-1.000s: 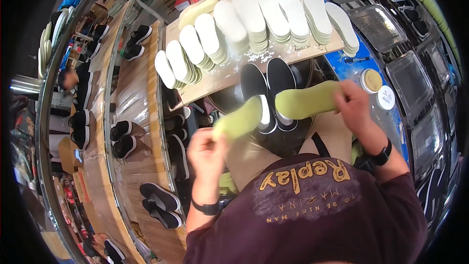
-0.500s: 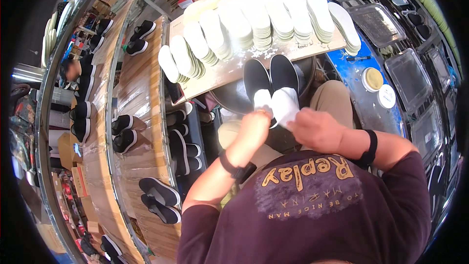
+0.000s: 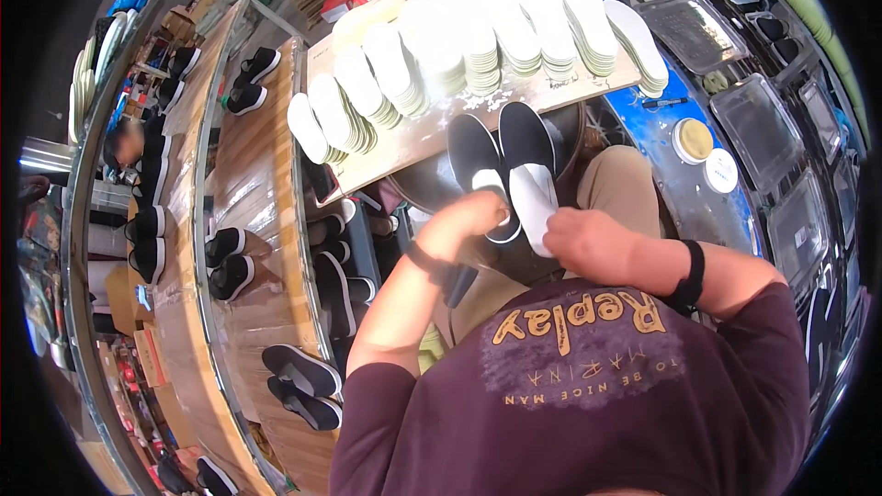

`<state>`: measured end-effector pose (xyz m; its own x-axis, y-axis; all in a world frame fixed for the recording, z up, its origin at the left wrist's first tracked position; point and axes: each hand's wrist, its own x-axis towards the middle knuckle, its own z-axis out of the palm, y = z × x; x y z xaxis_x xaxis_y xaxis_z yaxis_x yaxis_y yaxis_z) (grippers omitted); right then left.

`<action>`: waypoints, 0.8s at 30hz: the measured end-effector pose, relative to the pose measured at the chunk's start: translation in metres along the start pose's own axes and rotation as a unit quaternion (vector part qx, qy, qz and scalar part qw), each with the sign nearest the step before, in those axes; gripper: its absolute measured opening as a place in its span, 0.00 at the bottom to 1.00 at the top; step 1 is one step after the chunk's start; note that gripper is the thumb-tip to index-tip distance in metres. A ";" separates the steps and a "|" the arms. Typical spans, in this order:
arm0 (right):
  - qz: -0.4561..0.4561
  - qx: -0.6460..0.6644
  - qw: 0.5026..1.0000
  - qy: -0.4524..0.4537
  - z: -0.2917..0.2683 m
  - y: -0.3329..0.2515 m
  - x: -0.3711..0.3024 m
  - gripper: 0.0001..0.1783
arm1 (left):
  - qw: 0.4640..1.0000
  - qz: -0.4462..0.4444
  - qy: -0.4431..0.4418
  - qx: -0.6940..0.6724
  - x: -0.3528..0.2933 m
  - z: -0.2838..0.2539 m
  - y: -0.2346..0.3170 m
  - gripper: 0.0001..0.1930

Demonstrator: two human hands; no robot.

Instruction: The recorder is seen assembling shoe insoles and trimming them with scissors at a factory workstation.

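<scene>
Two black slip-on shoes with white soles stand side by side in front of me, toes pointing away. My left hand [image 3: 480,213] is closed at the heel end of the left shoe [image 3: 472,145], its fingertips at the shoe's opening, where a patch of white shows. A long white insole [image 3: 533,204] lies partly in the right shoe [image 3: 526,136], its rear end sticking out toward me. At that rear end my right hand [image 3: 588,241] pinches the insole's edge between thumb and fingers.
Several stacks of white insoles [image 3: 395,64] stand on a board [image 3: 432,142] beyond the shoes. To the left, wooden racks [image 3: 262,152] carry more black shoes. A blue bench [image 3: 643,119] at right holds a marker and round tubs [image 3: 695,145]; clear plastic trays [image 3: 763,129] stand further right.
My left hand has moved forward over the left shoe's opening. More of the insole at the right shoe now shows, and my right hand has shifted slightly back along it.
</scene>
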<state>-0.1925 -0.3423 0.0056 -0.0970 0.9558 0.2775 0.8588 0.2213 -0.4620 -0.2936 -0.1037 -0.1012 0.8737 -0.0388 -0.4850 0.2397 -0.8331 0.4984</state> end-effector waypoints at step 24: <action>0.119 -0.153 0.934 -0.299 0.084 0.103 0.037 0.10 | 0.961 -0.211 0.086 -0.159 0.017 -0.022 0.047 0.31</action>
<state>-0.1496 -0.2674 -0.1024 -0.0692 0.9285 -0.3647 0.9866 0.0095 -0.1631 -0.2580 -0.1312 -0.0699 0.7202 0.3799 -0.5805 0.6816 -0.5433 0.4902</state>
